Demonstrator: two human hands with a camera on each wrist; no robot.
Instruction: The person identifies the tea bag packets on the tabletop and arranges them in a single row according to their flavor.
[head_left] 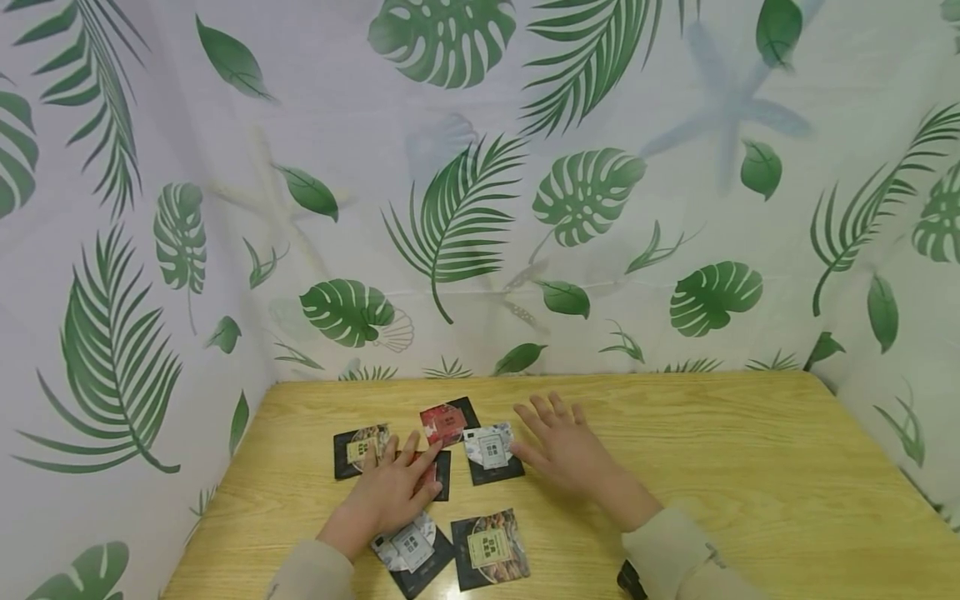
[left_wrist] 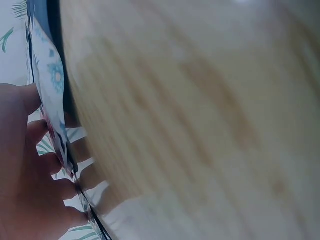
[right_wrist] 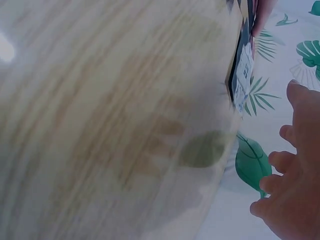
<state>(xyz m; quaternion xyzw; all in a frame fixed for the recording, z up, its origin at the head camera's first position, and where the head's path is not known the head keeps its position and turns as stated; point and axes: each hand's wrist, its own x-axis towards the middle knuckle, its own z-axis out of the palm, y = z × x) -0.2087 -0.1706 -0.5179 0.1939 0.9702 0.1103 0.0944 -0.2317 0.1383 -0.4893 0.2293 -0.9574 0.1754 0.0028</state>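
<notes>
Several flat square packets with dark edges lie on the wooden table. My left hand [head_left: 386,496], fingers spread, rests over a red and black packet [head_left: 442,477] and partly covers it. Its fingertips reach a yellow-labelled packet [head_left: 347,454] on the left. Below the palm lies a white and black packet [head_left: 420,550], and right of that another yellow-labelled packet [head_left: 491,550]. Farther back, a red packet [head_left: 448,422] meets the corner of a second white and black packet [head_left: 493,454]. Just right of it my right hand [head_left: 566,454] holds nothing, its fingers extended; contact there cannot be told.
The wooden table [head_left: 720,467] ends at a leaf-printed cloth [head_left: 480,208] that rises behind and at both sides. A small black object [head_left: 632,579] shows beside the right sleeve at the front edge of the view.
</notes>
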